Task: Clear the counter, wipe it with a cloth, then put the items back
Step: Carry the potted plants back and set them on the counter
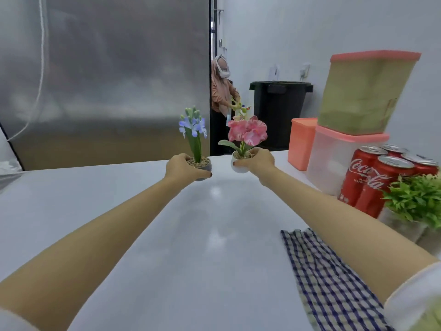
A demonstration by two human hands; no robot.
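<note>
**Holding two flower pots over the far side of the counter**

Gripping the blue-flowered pot with the left hand, thumb and fingers wrapped round its side. Clasping the pink-flowered pot with the right hand, curled over the rim and round the body. Keeping both upright, just beside each other but not touching, above the far part of the white counter, with both arms stretched forward. Resting on the surface or lifted just clear of it: cannot tell.

Lying at the near right of the counter, partly under the right forearm: a blue-and-white checked cloth.

Standing along the right side: red cola cans, with a leafy green plant just in front; a clear pink-lidded container bearing a green-filled container on top; a coral container beside them, farther back.

Beyond the counter: a steel panel on the left, a black bin on the right, and another person between them in the background.
</note>
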